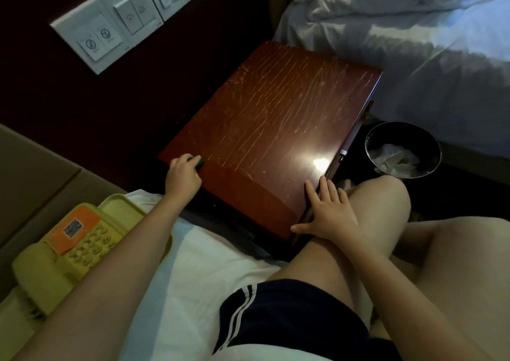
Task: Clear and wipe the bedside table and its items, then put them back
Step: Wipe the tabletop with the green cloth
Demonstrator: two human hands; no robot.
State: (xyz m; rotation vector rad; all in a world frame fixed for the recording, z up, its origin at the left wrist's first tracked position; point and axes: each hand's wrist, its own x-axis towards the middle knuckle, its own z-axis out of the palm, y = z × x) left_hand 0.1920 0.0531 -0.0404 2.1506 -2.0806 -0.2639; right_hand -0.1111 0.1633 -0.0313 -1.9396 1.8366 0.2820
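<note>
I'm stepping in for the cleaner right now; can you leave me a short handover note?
Left hand grips a green pad at the bedside table's left corner.
Right hand lies flat on its nearest corner.
Telephone sits on the bed to the left.
Done: top cleared, streaked with wipe marks.
Left: finish wiping, wipe the telephone, put it back.

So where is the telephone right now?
The yellow telephone lies on the white bedding at lower left, beside the left forearm, off the bedside table.
</note>
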